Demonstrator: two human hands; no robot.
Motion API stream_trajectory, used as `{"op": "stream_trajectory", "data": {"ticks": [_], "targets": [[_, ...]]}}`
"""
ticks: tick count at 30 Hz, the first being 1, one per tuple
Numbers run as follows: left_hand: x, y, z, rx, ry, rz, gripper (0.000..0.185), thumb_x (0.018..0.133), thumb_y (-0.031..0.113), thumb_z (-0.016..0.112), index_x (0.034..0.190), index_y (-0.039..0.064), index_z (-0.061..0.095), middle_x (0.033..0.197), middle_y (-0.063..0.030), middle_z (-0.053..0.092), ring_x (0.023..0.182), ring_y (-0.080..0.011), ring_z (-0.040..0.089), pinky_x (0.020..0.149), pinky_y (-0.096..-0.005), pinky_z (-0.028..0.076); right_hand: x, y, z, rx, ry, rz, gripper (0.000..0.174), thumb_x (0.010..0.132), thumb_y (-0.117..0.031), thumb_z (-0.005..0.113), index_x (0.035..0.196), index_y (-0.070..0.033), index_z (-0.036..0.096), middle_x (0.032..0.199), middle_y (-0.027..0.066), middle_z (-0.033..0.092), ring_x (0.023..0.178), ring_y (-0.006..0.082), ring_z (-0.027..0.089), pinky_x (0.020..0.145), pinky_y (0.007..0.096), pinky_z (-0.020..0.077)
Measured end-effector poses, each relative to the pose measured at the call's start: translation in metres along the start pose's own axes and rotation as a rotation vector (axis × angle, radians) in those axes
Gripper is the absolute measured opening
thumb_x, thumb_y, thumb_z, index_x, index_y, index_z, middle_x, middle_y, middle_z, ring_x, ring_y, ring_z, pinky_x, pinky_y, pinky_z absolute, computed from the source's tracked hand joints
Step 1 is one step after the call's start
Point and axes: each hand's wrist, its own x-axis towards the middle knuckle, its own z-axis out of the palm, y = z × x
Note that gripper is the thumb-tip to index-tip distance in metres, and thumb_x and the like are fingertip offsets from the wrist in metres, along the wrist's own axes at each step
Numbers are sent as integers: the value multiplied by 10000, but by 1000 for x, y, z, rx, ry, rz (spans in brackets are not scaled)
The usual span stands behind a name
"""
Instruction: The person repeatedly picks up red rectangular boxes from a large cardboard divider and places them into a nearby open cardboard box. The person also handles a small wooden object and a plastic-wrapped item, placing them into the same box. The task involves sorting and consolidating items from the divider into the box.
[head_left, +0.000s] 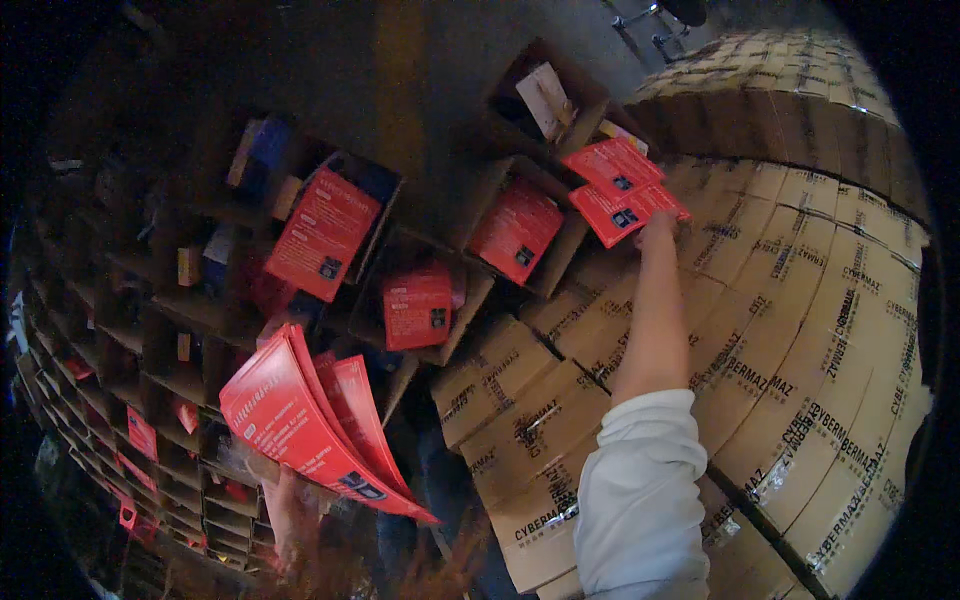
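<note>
My left hand (274, 480) holds a loose stack of red printed sheets (292, 420) low on the left. The stack bends and fans apart, hiding most of the fingers. With my right arm stretched forward, my right hand (661, 223) grips the edge of a red sheet (626, 210). That sheet overlaps another red sheet (611, 165) beside an open carton (547, 105) that contains a pale box. Nearer me, red sheets lie in a left carton (326, 229), a middle carton (418, 307) and a right carton (517, 229).
Sealed cardboard boxes (750, 330) with black print cover the right side, with a taller stack (765, 120) behind. Many open cartons (172, 420) stand in rows on the left, some with red sheets. A wheeled metal frame (652, 30) is at the top.
</note>
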Motion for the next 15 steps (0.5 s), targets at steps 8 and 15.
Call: {"op": "stream_trajectory", "data": {"ticks": [8,15], "targets": [[-20,-14,-4,45,45,94,558,898,193,627,1366,83,342,1293,-55,515,1129,-207,534,934,-378,440,-90,-28,25,524,-184,-779,426,953,-277,480,1073,124,562,1063,267,632,966,347,632,800,446,497],[-35,-3,-17,100,91,19,558,877,174,649,1350,67,373,1271,-61,534,1146,-202,521,966,-383,405,-99,-37,54,-309,-56,-770,335,944,-247,509,1022,65,604,1011,194,656,918,317,624,781,417,484]]}}
